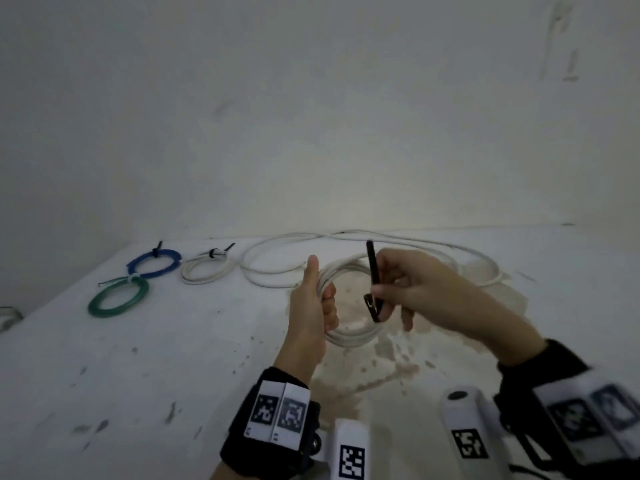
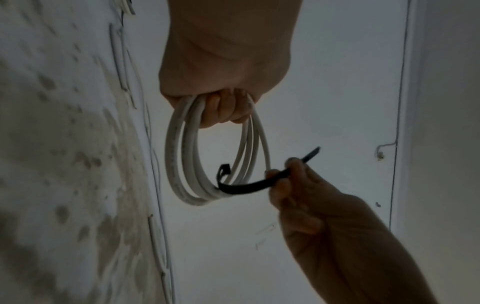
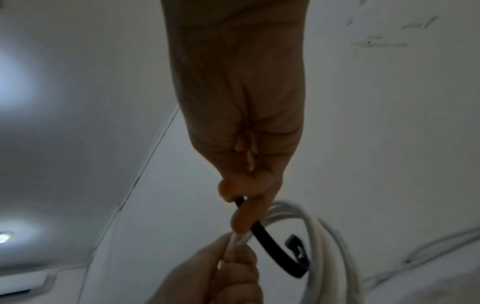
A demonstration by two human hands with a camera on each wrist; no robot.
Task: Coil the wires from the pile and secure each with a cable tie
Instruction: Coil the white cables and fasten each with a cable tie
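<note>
My left hand (image 1: 317,303) grips a coil of white wire (image 1: 349,336) and holds it upright above the table, thumb up. In the left wrist view the fingers (image 2: 221,109) curl round the top of the white coil (image 2: 182,156). My right hand (image 1: 412,289) pinches a black cable tie (image 1: 373,268). The black tie (image 2: 244,188) bends round the far strands of the coil, its head (image 2: 224,169) on the inside of the loop. The right wrist view shows the tie (image 3: 270,242) curving from my fingertips (image 3: 242,218) to its head (image 3: 296,245) beside the coil (image 3: 327,246).
On the white stained table (image 1: 173,358), a blue coil (image 1: 154,262), a white coil (image 1: 204,268) and a green coil (image 1: 117,296) lie tied at the left. A long loose white wire (image 1: 381,239) runs along the wall behind my hands.
</note>
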